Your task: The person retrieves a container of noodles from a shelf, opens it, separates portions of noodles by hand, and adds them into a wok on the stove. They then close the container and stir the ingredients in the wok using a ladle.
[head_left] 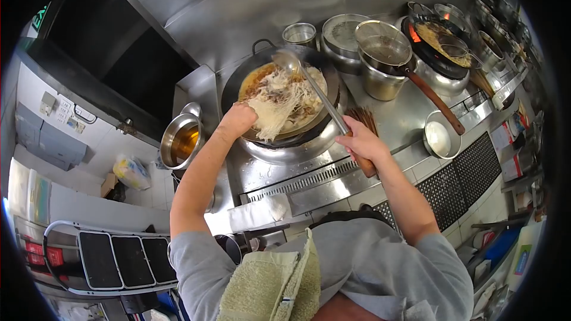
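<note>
A large black wok point(231, 83) holds brown sauce, pale chunks and a heap of thin pale noodles point(275, 112). My left hand point(239, 119) is closed at the wok's near left rim, right beside the noodles. Its fingers are turned away, so what they grip is hidden. My right hand point(364, 144) is wrapped round the long handle of a metal ladle point(321, 96), close to its wooden end. The ladle reaches over the wok, its bowl at the far side above the food.
Left of the wok stands a metal pot point(171, 142) of amber liquid. To the right are a strainer point(383, 44) with a wooden handle over a steel pot point(380, 83), a bamboo brush point(364, 120), a pan point(441, 137) at the counter edge, and a second wok point(437, 41) by flames.
</note>
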Motion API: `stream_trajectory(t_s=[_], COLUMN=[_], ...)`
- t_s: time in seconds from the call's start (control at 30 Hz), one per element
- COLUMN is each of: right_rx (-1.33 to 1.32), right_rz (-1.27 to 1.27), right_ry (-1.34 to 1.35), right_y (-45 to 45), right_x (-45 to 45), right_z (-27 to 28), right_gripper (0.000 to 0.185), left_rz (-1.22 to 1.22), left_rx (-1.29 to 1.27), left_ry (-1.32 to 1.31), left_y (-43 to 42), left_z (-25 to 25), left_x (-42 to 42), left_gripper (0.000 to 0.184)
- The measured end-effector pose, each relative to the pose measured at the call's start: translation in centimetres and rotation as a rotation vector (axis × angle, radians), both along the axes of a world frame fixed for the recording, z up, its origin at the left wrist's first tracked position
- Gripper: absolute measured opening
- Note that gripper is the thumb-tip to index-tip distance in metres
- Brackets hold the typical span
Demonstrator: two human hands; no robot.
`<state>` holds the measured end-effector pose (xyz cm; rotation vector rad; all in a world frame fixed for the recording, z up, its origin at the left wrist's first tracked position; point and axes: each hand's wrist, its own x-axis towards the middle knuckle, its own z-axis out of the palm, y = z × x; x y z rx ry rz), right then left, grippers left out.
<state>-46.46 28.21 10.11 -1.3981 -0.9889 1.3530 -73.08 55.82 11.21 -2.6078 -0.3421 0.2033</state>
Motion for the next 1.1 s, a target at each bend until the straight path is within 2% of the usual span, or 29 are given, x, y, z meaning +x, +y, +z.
stream_trajectory(t_s=[0.13,0.2,0.23,0.27,0.33,0.4,0.47,0.6,0.67,0.7,0.77,0.8,0.87,1.1], right_rx=[0.036,0.018,0.010,0.014,-0.067,-0.109,-0.129,-0.141,-0.158,-0.150,-0.155,-0.156,-0.162,-0.116], right_rz=[-0.048,0.010,0.044,0.042,0.067,0.058,0.077,0.039,0.099,0.103,0.090,0.079,0.065,0.089], right_ry=[-0.102,-0.097,-0.054,-0.051,-0.025,-0.048,-0.094,-0.118,-0.205,-0.218,-0.206,-0.196,-0.205,-0.109], right_y=[-3.8,-6.5,-7.7,-8.5,-9.9,-9.7,-9.3,-9.4,-8.9,-8.7,-8.0,-7.7,-7.5,-7.8], right_x=[-0.3,0.7,1.3,1.5,1.4,1.1,0.9,1.5,1.6,1.5,1.1,0.9,0.8,1.2], right_z=[4.1,5.3,5.4,5.5,5.2,4.2,3.1,2.2,1.3,0.5,-0.4,-0.5,-0.6,-0.7], right_gripper=[0.059,0.059,0.058,0.058,0.057,0.056,0.057,0.061,0.065,0.067,0.062,0.058,0.058,0.053], left_rz=[-0.012,0.051,0.056,0.055,0.164,0.239,0.284,0.381,0.552,0.548,0.695,0.691,0.780,0.790], left_rx=[0.045,-0.113,-0.208,-0.204,-0.390,-0.559,-0.547,-0.650,-0.647,-0.649,-0.586,-0.587,-0.442,-0.334], left_ry=[-0.053,-0.194,-0.385,-0.382,-0.482,-0.398,-0.229,-0.198,-0.147,-0.147,-0.010,-0.011,0.049,0.251], left_y=[1.4,1.2,1.3,1.1,-1.3,-3.2,-3.5,-2.9,-2.3,-2.2,-2.7,-3.5,-5.0,-4.5], left_z=[-1.8,0.3,1.6,2.4,3.5,2.7,1.9,0.1,-0.4,-0.1,0.2,0.4,0.8,-1.5], left_x=[-0.7,-1.2,-1.7,-1.7,-1.1,-0.5,-0.1,0.1,1.1,2.0,3.9,4.8,6.5,9.3], left_gripper=[0.011,0.013,0.020,0.020,0.026,0.027,0.037,0.045,0.055,0.055,0.058,0.058,0.055,0.045])
